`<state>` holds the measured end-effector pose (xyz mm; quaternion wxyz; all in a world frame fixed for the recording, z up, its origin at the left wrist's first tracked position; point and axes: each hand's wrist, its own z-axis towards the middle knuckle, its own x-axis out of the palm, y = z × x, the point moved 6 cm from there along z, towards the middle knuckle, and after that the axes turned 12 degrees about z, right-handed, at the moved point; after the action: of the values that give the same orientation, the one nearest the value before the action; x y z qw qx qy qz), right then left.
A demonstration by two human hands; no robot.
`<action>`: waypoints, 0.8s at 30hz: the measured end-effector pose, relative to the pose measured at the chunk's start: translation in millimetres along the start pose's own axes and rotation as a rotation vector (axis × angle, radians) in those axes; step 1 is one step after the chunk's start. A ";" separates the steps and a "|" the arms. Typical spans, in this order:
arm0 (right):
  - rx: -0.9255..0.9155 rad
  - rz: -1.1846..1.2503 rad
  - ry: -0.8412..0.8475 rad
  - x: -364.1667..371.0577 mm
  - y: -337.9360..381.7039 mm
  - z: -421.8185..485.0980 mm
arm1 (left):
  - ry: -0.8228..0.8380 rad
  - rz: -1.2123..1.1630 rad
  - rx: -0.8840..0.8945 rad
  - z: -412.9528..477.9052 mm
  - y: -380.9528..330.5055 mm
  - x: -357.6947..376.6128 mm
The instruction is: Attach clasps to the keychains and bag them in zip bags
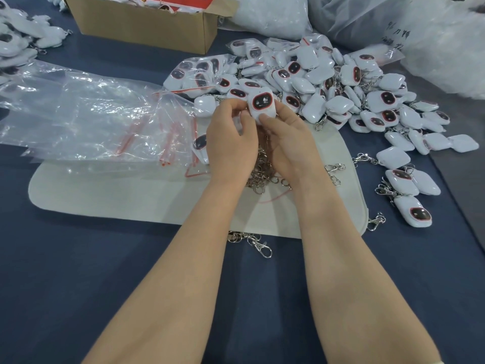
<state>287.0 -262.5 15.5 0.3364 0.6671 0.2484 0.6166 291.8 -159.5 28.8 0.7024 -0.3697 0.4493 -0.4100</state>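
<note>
Above the mat, I hold one keychain face up: left hand fingers curl on its left edge, right hand thumb presses its lower face. Clasps lie beneath. I judge: steady the body, keep its loop exposed, thread squarely

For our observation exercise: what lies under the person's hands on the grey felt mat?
A heap of silver metal clasps; left hand and right hand hide its far part.

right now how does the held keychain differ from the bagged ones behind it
The held keychain is bare, gripped by the left hand and right hand; the bagged keychains sit inside plastic. It is one, lifted; they lie bunched. Both: white, red-rimmed dark faces.
</note>
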 end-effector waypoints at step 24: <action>-0.195 -0.205 -0.429 -27.0 19.5 1.5 | 0.231 0.871 0.137 -9.9 11.9 15.7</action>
<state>283.7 -295.6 12.5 0.5047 0.7184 0.1772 0.4446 289.5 -170.6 9.9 0.7775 -0.0507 0.6101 -0.1438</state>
